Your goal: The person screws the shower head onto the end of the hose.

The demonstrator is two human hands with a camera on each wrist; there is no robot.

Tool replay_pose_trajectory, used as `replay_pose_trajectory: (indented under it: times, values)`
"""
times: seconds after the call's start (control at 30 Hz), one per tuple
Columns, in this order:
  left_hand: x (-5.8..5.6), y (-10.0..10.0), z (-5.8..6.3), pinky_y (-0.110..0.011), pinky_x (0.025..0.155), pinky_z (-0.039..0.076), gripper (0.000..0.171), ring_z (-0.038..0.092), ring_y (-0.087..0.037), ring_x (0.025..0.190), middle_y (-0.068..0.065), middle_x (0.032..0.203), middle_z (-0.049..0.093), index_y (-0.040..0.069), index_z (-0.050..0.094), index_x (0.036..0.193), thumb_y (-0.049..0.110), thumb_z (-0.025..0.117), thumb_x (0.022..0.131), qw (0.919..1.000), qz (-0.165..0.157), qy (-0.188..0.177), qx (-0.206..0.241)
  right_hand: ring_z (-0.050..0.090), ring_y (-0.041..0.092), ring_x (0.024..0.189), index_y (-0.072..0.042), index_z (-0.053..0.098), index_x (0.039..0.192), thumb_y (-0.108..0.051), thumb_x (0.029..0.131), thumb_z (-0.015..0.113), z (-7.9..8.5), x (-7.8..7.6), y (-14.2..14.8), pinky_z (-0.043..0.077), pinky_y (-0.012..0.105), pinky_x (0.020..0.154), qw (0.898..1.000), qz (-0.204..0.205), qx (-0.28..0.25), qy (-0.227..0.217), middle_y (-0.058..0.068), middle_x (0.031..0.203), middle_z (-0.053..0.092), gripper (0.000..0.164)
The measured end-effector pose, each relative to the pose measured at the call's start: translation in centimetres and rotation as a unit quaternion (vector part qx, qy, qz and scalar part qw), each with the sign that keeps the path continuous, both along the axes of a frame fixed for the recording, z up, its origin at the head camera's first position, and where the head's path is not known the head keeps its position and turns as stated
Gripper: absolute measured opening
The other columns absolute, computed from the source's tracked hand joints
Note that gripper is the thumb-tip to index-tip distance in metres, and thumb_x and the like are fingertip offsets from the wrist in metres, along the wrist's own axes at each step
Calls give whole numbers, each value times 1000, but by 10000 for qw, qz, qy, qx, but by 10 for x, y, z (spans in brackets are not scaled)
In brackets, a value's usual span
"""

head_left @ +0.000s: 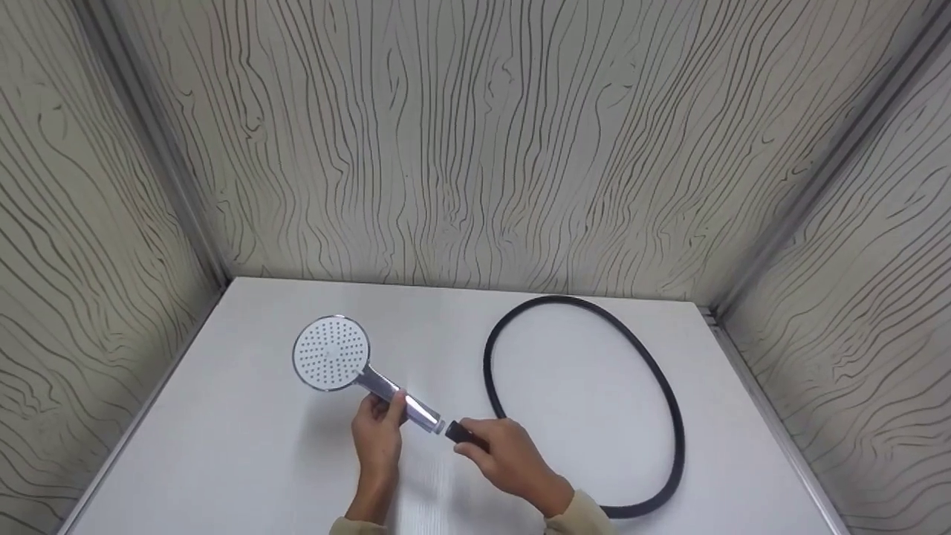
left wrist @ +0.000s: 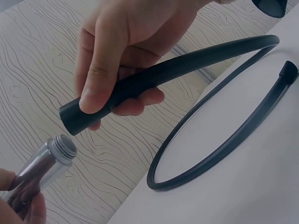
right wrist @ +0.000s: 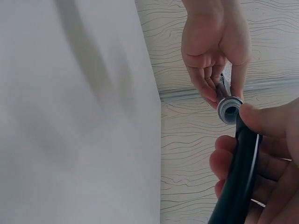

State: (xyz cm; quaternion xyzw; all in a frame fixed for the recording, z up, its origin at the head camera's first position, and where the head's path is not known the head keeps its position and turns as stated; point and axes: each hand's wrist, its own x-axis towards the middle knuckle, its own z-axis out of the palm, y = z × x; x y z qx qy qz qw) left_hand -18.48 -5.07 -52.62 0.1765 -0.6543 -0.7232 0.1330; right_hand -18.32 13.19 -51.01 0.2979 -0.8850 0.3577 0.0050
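Observation:
A chrome shower head (head_left: pixel 331 353) with a white dotted face is held by its handle in my left hand (head_left: pixel 380 438), its face up toward the head camera. The handle's bare threaded end (left wrist: pixel 64 148) points at the hose. My right hand (head_left: pixel 513 457) grips a black shower hose (head_left: pixel 672 416) just behind its end fitting (left wrist: pixel 74 116). In the left wrist view a small gap separates fitting and thread. The right wrist view shows the thread's open bore (right wrist: pixel 230 110) close to my right thumb.
The hose loops over the right part of the white table (head_left: pixel 223 446); its other end (left wrist: pixel 289 72) lies on the tabletop. Wood-grain panels (head_left: pixel 461 148) rise behind and at both sides, with metal strips (head_left: pixel 810 171) at the corners.

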Motion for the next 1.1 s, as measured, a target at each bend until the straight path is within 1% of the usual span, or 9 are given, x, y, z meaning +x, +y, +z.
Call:
replay_pose_trajectory:
  times: [0.2, 0.37, 0.57, 0.67, 0.9, 1.0, 1.1]
  values:
    - [-1, 1, 0, -37, 95, 56, 40, 65, -35, 112, -28, 121, 61, -10, 49, 128, 16, 57, 99, 10000, -48, -7, 73, 43, -5, 55, -17, 66, 83, -25, 95, 62, -1, -1, -2, 41, 12, 52, 10000, 50, 9, 18, -9, 63, 58, 15]
    - [0, 2, -1, -34, 93, 57, 40, 66, -33, 110, -27, 119, 62, -10, 49, 127, 17, 58, 98, 10000, -12, 11, 82, 41, -5, 54, -17, 65, 82, -28, 95, 62, -3, -1, -2, 39, 11, 51, 10000, 77, 28, 30, -8, 61, 57, 17]
    - [0, 2, -3, -32, 91, 57, 40, 67, -29, 107, -24, 117, 63, -9, 50, 127, 18, 58, 98, 10000, -21, 13, -30, 42, -4, 54, -17, 64, 80, -28, 95, 62, -6, -4, -3, 39, 12, 52, 9999, 115, 54, -69, -8, 59, 55, 18]
    - [-1, 2, -2, -32, 92, 57, 38, 67, -28, 106, -23, 116, 63, -8, 51, 126, 17, 59, 98, 10000, 13, 8, -19, 43, -4, 53, -17, 65, 81, -27, 95, 62, -7, -6, -3, 40, 12, 52, 9997, 157, 60, -179, -7, 59, 56, 18]
    - [-3, 0, -2, -30, 89, 58, 38, 67, -30, 104, -26, 116, 63, -10, 51, 125, 14, 60, 97, 9999, 110, 38, 68, 46, -3, 55, -15, 70, 88, -25, 94, 64, -7, -15, -2, 43, 13, 55, 9979, 262, 14, -599, 3, 65, 64, 13]
    - [-5, 0, -2, -31, 89, 58, 38, 67, -32, 106, -28, 116, 63, -11, 51, 125, 13, 60, 97, 9998, 158, 66, 118, 47, -3, 56, -15, 71, 91, -26, 94, 64, -7, -18, -3, 45, 14, 56, 9971, 294, 55, -703, 0, 67, 65, 12]
    - [-5, 2, -1, -32, 90, 58, 39, 67, -33, 107, -28, 116, 63, -11, 51, 125, 14, 61, 96, 9998, 180, 58, 44, 49, -2, 57, -16, 72, 94, -25, 94, 64, -7, -20, -3, 46, 14, 57, 9967, 316, 29, -751, -4, 68, 66, 12]
